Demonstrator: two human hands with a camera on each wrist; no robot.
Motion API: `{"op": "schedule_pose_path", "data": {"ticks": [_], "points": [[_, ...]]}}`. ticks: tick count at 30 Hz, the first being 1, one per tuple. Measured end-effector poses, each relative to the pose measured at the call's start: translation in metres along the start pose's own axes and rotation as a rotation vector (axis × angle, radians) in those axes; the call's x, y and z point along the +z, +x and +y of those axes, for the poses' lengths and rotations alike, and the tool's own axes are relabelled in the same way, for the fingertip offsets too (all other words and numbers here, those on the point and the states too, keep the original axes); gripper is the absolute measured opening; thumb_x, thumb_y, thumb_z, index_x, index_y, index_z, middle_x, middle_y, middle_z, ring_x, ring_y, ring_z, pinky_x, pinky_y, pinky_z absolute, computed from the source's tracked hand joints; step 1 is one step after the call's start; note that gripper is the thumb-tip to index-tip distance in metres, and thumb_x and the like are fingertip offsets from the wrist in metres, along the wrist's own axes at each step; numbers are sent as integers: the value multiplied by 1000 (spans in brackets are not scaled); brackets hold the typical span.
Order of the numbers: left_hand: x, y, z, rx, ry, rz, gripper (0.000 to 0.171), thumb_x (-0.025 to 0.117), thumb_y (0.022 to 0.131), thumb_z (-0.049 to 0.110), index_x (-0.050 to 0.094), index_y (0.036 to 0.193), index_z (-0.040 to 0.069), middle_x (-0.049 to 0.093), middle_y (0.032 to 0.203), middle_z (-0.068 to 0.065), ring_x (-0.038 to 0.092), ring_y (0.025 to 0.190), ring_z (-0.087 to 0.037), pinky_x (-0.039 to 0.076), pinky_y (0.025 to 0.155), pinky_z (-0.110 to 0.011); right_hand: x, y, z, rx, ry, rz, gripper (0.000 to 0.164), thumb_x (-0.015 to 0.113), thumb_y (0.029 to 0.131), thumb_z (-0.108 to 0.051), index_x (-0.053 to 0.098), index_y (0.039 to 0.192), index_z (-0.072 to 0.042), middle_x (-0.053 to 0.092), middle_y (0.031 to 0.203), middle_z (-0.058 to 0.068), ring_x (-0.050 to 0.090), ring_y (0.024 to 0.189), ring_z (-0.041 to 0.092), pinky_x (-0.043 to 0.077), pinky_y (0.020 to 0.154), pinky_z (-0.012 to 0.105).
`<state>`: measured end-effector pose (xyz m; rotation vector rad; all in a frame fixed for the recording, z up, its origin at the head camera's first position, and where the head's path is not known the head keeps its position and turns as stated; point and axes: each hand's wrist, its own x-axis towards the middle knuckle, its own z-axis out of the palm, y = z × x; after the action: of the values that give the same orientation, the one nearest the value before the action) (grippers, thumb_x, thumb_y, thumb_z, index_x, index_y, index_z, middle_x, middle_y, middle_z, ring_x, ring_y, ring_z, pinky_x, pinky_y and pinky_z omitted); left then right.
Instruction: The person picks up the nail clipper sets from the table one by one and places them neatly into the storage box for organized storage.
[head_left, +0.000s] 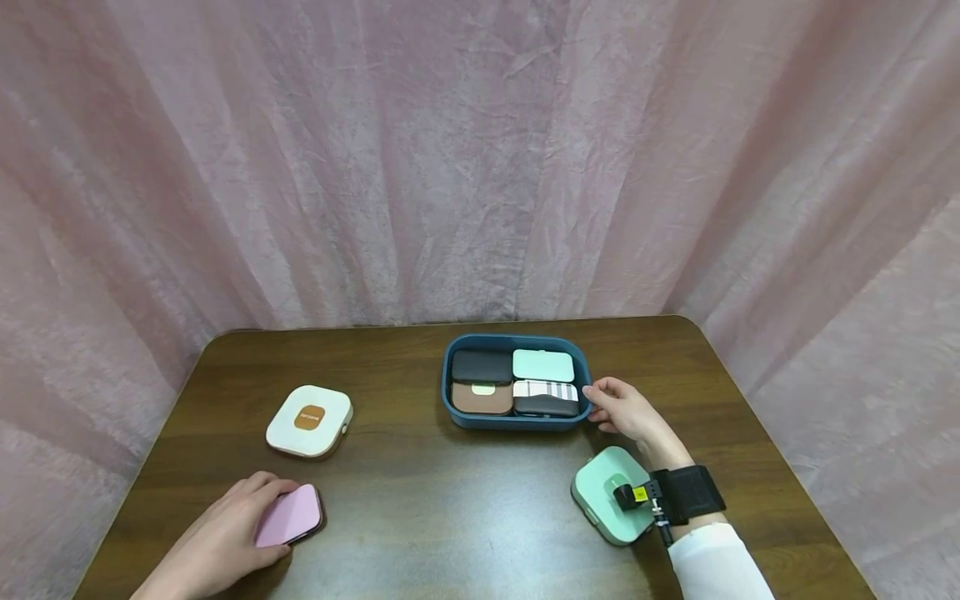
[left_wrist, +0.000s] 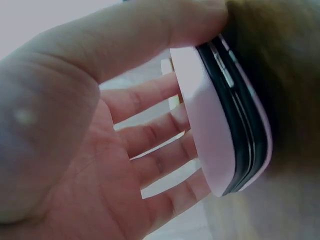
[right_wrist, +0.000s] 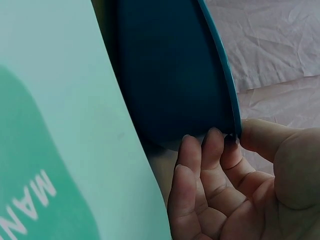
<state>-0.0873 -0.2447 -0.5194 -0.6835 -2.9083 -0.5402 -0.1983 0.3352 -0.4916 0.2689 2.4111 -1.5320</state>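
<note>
L hand [head_left: 225, 527] holds pink case [head_left: 291, 515], thumb one side, fingers opp., front-left of blue tray [head_left: 517, 424]. R hand [head_left: 628, 414] pinches tray's right-end rim. Case prob. light, stiff, maybe slick; best gripped by side edges. Tray looks rigid, w/ 4 small cases [head_left: 482, 402] adding wt.; rim's the handhold.

The slim rounded case [head_left: 291, 515] is pink with black sides [left_wrist: 239, 130], the rounded rectangular tray [head_left: 517, 423] blue. The rounded-square white case [head_left: 309, 439] bears an orange-brown label [head_left: 309, 417]
</note>
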Motion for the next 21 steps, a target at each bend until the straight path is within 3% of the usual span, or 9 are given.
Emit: {"op": "schedule_pose_path", "data": {"ticks": [5, 10, 14, 21], "points": [[-6, 12, 16, 68, -11, 6, 72, 101, 59, 25, 72, 124, 19, 61, 118, 15, 56, 100, -5, 52, 79, -33, 0, 0, 2, -1, 2, -1, 34, 61, 111, -32, 59, 121, 1, 69, 95, 9, 68, 86, 22, 56, 74, 33], [-14, 35, 44, 178, -42, 46, 71, 100, 61, 22, 71, 126, 22, 60, 120, 18, 57, 102, -2, 52, 83, -32, 0, 0, 1, -3, -5, -1, 35, 61, 111, -32, 59, 121, 1, 69, 97, 9, 69, 88, 23, 56, 74, 34], [-18, 69, 70, 244, -119, 29, 68, 100, 66, 21, 71, 128, 21, 61, 121, 17, 58, 104, -3, 53, 86, -33, 0, -2, 0, -5, -9, -3, 35, 60, 111, -33, 58, 122, 1, 69, 99, 9, 69, 89, 24, 57, 75, 34], [-18, 146, 113, 290, -259, -14, 66, 97, 73, 21, 70, 133, 14, 62, 125, 7, 58, 112, -12, 54, 88, -34, 0, -2, 0, -2, 1, -6, 34, 60, 111, -33, 58, 120, 0, 69, 98, 8, 69, 90, 24, 56, 74, 34]]}}
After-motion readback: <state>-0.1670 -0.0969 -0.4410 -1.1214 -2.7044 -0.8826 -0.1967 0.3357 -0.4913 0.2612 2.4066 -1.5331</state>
